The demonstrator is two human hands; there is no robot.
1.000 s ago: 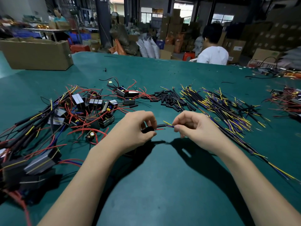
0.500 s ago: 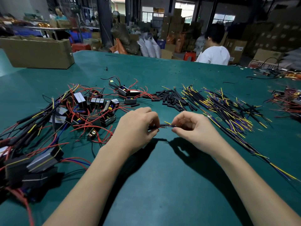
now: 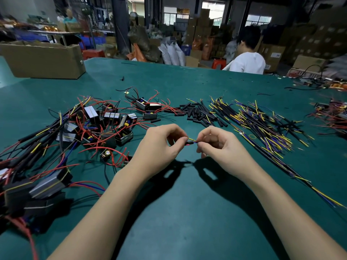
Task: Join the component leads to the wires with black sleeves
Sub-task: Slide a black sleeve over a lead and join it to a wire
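A short black sleeve [image 3: 189,143] on thin, light, limp red, yellow and blue wire ends, held above the green desk [image 3: 187,212] centre, is pinched by left hand [image 3: 161,145] and right hand [image 3: 218,145]; loose sleeves lie at 12 o'clock; it is best gripped close to the ends.

components [image 3: 105,126] left | sleeves [image 3: 199,113] behind hands | wires [image 3: 262,126] right

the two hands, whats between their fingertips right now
In the head view, a short black sleeve with red, yellow and blue wire ends spans from left hand to right hand.
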